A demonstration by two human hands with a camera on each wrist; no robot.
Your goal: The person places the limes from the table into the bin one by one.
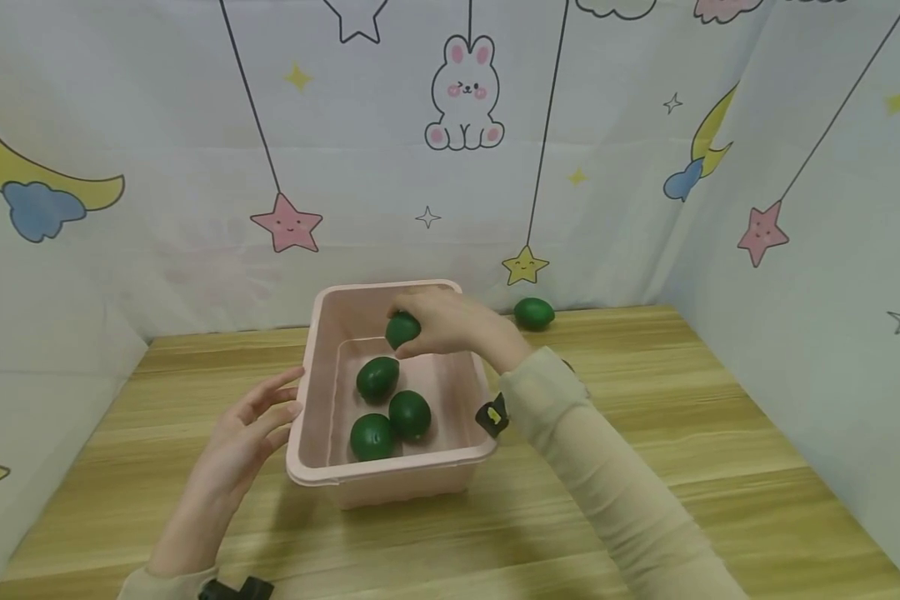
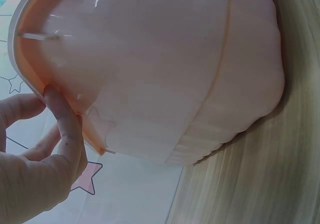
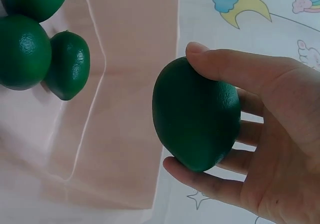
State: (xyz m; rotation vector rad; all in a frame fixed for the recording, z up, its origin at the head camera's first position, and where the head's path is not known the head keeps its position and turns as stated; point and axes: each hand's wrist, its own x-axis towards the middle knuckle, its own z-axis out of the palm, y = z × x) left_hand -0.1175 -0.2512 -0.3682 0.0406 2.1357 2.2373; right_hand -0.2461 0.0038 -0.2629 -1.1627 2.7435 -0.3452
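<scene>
My right hand (image 1: 441,321) grips a dark green lime (image 3: 196,116) with thumb and fingers, over the far part of a pale pink plastic bin (image 1: 390,483). Inside, on the bin floor, three more limes sit close together, among them one lime (image 1: 378,379) toward the middle and another lime (image 1: 372,437) by the near wall. At the bin's left side, my left hand (image 1: 243,437) touches the outer rim with its fingertips, the fingers loosely extended. The left wrist view shows those fingers (image 2: 65,126) right under the lip.
Another green lime (image 1: 534,313) lies on the wooden table (image 1: 645,433) at the back, right of the bin and close to the curtain. White fabric (image 1: 375,167) printed with stars, moons and a rabbit hangs behind the table and along its sides.
</scene>
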